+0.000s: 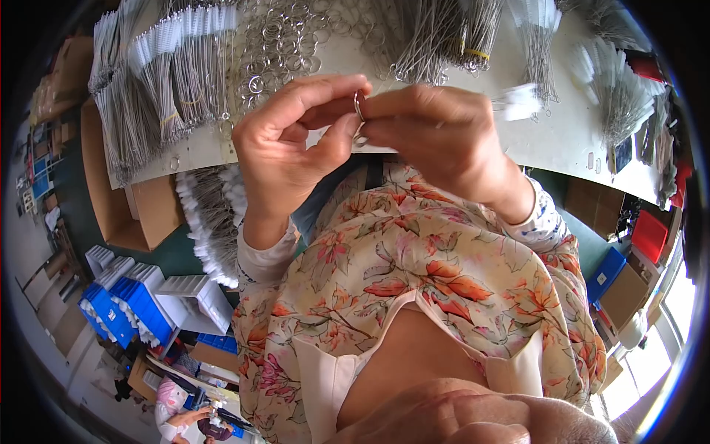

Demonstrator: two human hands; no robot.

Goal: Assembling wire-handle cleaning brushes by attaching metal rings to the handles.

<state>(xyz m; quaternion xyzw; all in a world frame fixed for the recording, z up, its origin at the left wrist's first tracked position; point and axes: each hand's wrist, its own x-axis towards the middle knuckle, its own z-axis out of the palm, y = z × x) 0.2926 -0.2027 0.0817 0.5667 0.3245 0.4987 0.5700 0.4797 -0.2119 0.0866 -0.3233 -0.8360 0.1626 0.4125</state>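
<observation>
My left hand (pixel 285 140) pinches a shiny metal ring (pixel 359 107) between thumb and fingertips, just above the table's near edge. My right hand (pixel 440 137), smeared by motion, is closed with its fingertips against the ring. From behind that hand a wire-handled brush (pixel 520 102) sticks out to the right, its white bristle head blurred. The right fingers hide most of its wire handle, so where wire and ring meet does not show clearly. Beyond my hands, a spread of loose metal rings (pixel 277 37) lies on the white table (pixel 551 140).
Bundled wire-handled brushes (pixel 174 74) cover the table's left side. More wire bundles (pixel 436 37) and brushes (pixel 617 92) lie at far middle and right. A cardboard box (pixel 122 185) and blue bins (pixel 140 307) stand at left. Another person (pixel 174 411) works at lower left.
</observation>
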